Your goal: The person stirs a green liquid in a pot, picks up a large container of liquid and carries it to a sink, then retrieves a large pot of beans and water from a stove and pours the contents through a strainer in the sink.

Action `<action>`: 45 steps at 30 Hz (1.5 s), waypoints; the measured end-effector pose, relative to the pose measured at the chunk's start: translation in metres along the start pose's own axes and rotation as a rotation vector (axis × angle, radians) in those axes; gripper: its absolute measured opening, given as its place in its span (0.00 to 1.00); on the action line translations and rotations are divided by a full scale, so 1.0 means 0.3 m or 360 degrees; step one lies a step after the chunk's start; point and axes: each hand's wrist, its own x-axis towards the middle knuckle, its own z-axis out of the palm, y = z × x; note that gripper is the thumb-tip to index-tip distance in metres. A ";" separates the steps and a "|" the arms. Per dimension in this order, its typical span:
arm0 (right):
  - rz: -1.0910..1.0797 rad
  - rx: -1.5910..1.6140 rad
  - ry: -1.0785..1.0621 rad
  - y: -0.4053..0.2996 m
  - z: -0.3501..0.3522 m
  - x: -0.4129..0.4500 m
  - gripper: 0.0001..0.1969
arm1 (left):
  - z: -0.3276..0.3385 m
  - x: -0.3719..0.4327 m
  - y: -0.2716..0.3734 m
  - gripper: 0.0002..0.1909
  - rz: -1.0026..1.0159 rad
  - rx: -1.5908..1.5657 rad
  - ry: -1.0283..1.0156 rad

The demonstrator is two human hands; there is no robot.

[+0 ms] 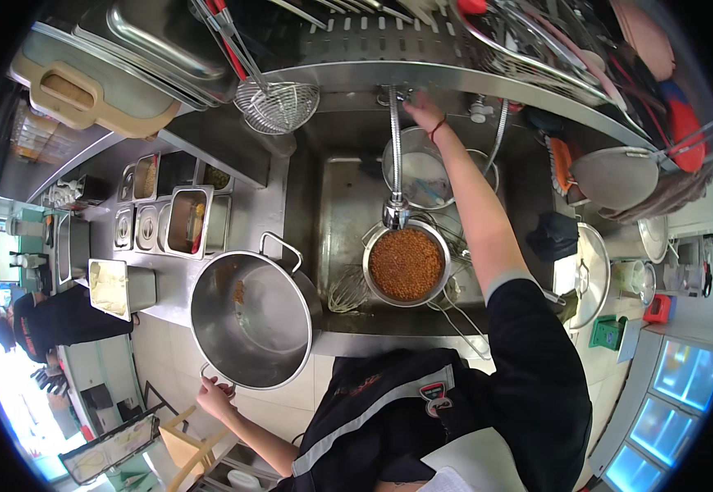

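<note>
My left hand (pixel 215 396) grips the lower loop handle of a large stainless steel pot (pixel 276 326). The pot is tilted towards me at the sink's left edge, and brown residue clings to its inner wall. My right hand (pixel 424 114) reaches to the tap fitting (pixel 401 95) on the back wall; its fingertips are too small to tell whether they close on it. From there a flexible metal spout (pixel 396 147) hangs down. Its nozzle (pixel 395 212) is over a round metal vessel (pixel 367 270) filled with brown beans or grains (pixel 409 264).
In the steel sink (pixel 344 203) lie a balloon whisk (pixel 348 289) and a pot (pixel 424 163) holding cloudy liquid. A wire skimmer (pixel 276 104) hangs from the overhead shelf (pixel 356 72). Metal food pans (pixel 189 221) stand on the left counter. Another person (pixel 55 320) is at far left.
</note>
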 end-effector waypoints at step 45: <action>0.0907 0.0917 -0.0137 -0.142 -0.427 -0.781 0.26 | 0.092 -0.054 0.054 0.20 0.0278 -0.0117 -0.0046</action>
